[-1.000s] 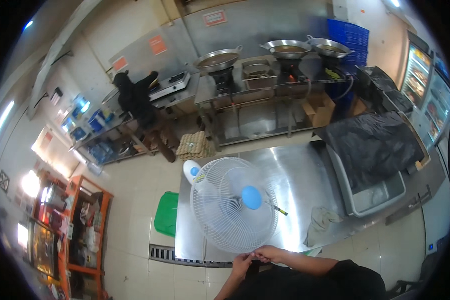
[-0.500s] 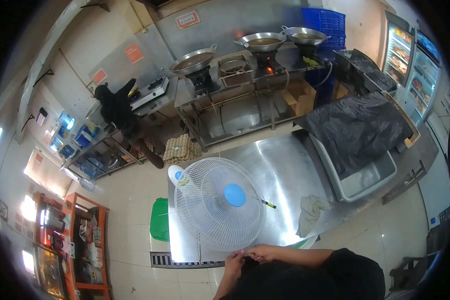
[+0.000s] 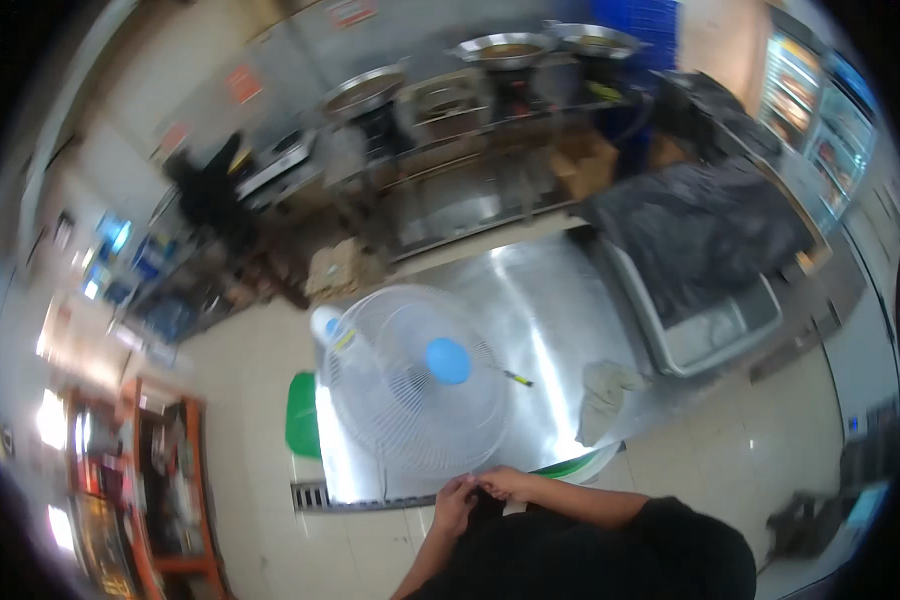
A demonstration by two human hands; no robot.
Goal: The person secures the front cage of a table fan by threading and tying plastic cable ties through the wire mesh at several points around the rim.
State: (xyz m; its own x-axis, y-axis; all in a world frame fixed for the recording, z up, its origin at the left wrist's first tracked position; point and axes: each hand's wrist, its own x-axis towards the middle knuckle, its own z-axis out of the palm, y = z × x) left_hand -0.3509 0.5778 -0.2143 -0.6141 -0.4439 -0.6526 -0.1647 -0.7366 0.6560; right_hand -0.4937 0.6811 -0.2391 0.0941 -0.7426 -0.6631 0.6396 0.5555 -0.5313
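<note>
A white fan (image 3: 410,420) with a wire cage and blue hub lies on the steel table (image 3: 555,300) in front of me. My left hand (image 3: 456,505) and my right hand (image 3: 508,484) meet at the table's near edge, just below the fan's cage. The fingers of both are pinched together on something too small and blurred to name. A slim yellow-and-black tool (image 3: 519,379) rests right of the cage. Farther right lies a crumpled beige cloth (image 3: 603,402).
A grey tub (image 3: 720,350) partly covered with black plastic stands on the table's right. Wide pans (image 3: 503,50) sit on burners along the far counter. Another person (image 3: 215,200) works at the far left. A green object (image 3: 302,415) shows beyond the table's left edge.
The whole view has shifted, so the fan, table and far counter appear higher and slightly left, with blur. Both hands are still together near the fan's lower rim.
</note>
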